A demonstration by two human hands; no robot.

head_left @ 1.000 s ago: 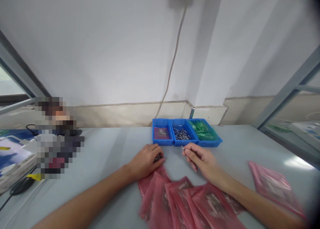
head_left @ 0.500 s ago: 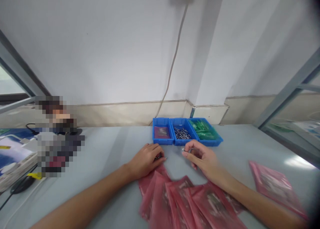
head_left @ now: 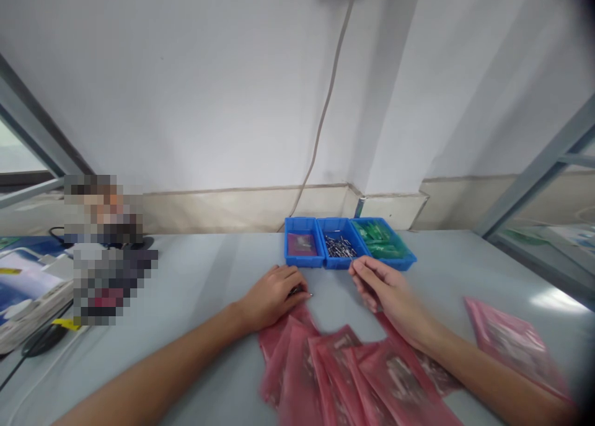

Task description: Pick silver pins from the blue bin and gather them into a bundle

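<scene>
My left hand (head_left: 281,292) rests at the top of the fanned pink bags (head_left: 302,376), its fingers curled round small metal pieces whose ends show at the fingertips. My right hand (head_left: 379,286) is closed in a pinch just in front of the middle blue bin (head_left: 338,264); a thin tip, too small to name, shows at its fingertips. Loose metal pins (head_left: 340,247) lie in that bin. The left blue bin (head_left: 304,262) holds a pink packet (head_left: 302,245), and the right blue bin (head_left: 400,263) holds green packets (head_left: 383,250).
Another pink bag pile (head_left: 515,345) lies at the right. At the far left are a blurred-out person (head_left: 106,246), a black mouse-like object (head_left: 45,341), cables and papers. A wall (head_left: 232,91) with a hanging cable (head_left: 325,110) stands behind the table (head_left: 209,376).
My right hand has moved slightly right and up towards the middle bin's front edge, and its fingers have drawn closer together. My left hand stays nearly where it was.
</scene>
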